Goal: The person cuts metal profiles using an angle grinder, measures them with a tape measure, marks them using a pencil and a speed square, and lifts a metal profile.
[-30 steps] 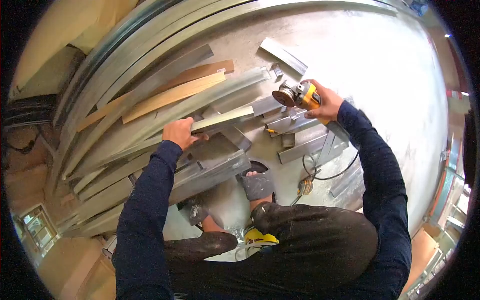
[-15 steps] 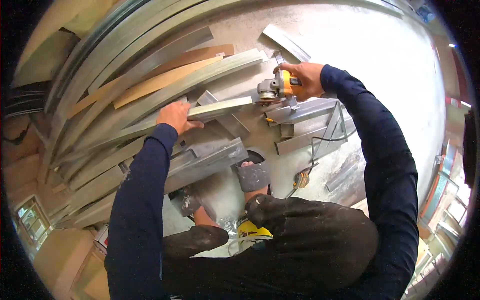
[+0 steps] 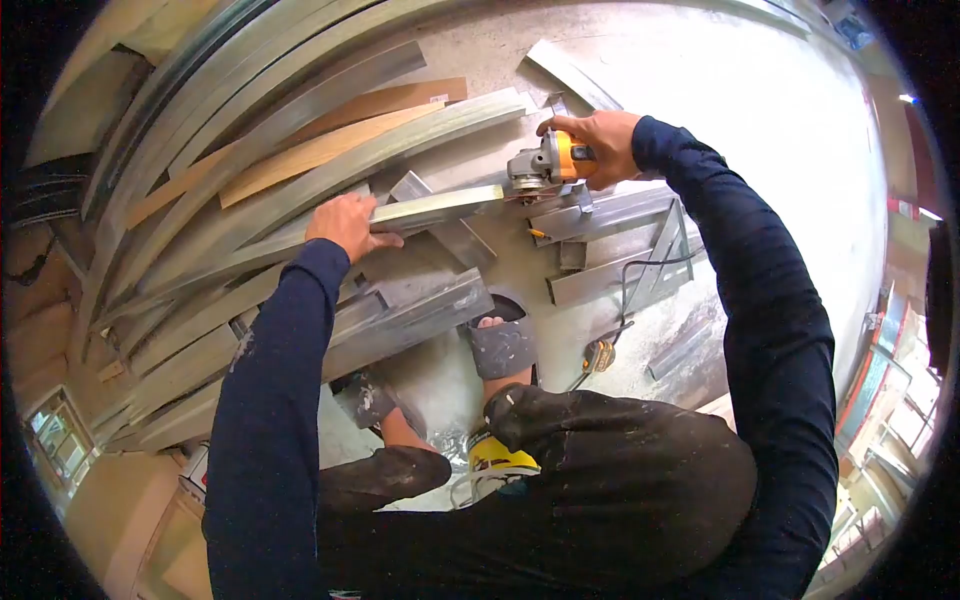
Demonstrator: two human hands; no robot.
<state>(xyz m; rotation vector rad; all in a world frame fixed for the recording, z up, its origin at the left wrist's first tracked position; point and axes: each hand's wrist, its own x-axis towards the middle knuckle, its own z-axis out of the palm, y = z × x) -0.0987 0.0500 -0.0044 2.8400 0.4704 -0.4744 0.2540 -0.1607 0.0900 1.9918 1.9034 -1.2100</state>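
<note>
"Which way did the bar (image 3: pixel 440 208) run?"
"Left to right, clasped by the left hand (image 3: pixel 343 226), its end just beside the grinder (image 3: pixel 550 161)."
"And that?"
"Gripped in the right hand (image 3: pixel 608 143), head leftward."

Floor (image 3: pixel 790 150) totally blown out on right, left side way dimmer, heavy fisheye bend, black corners.

The left hand (image 3: pixel 345 225) grips, thumb pointing toward the right hand (image 3: pixel 606 146), curled farther forward. The right arm (image 3: pixel 770 290) bends outward.
</note>
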